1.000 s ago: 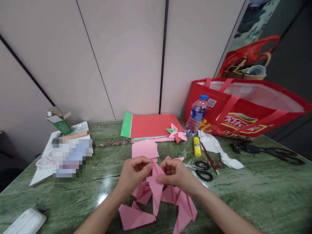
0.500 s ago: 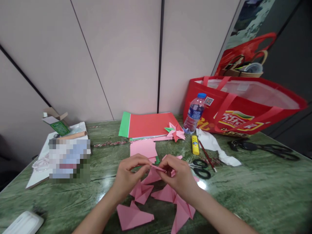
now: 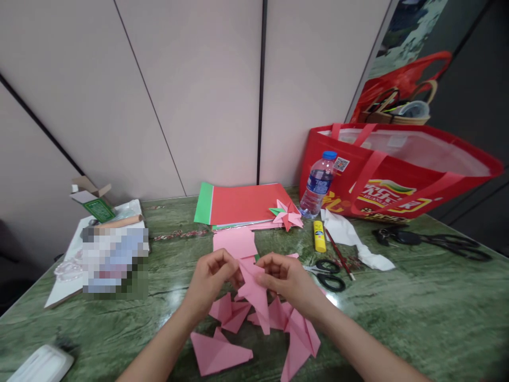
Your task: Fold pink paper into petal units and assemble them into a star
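Observation:
A folded pink paper piece [image 3: 256, 294] is held up between my two hands, its long point hanging down. My left hand [image 3: 214, 278] pinches its upper left edge. On the right edge, my right hand [image 3: 284, 276] grips it between thumb and fingers. Below lie several more folded pink pieces, among them one at the front left [image 3: 218, 353], one at the middle left [image 3: 230, 313] and one at the front right [image 3: 300, 339]. Just beyond my hands rests a stack of pink paper squares [image 3: 234, 242], partly covered by them.
Black-handled scissors [image 3: 332, 276], a yellow glue stick [image 3: 319, 236], a pencil [image 3: 340, 254] and white tissue [image 3: 358, 241] lie to the right. Behind stand a water bottle [image 3: 317, 183] and a red bag [image 3: 358, 180]. A paper star [image 3: 287, 215] sits on red sheets [image 3: 246, 204].
The pink piece has turned from edge-on to showing its broad face, its point now hanging downward. My hands have shifted their hold on it. The surrounding things stay in place.

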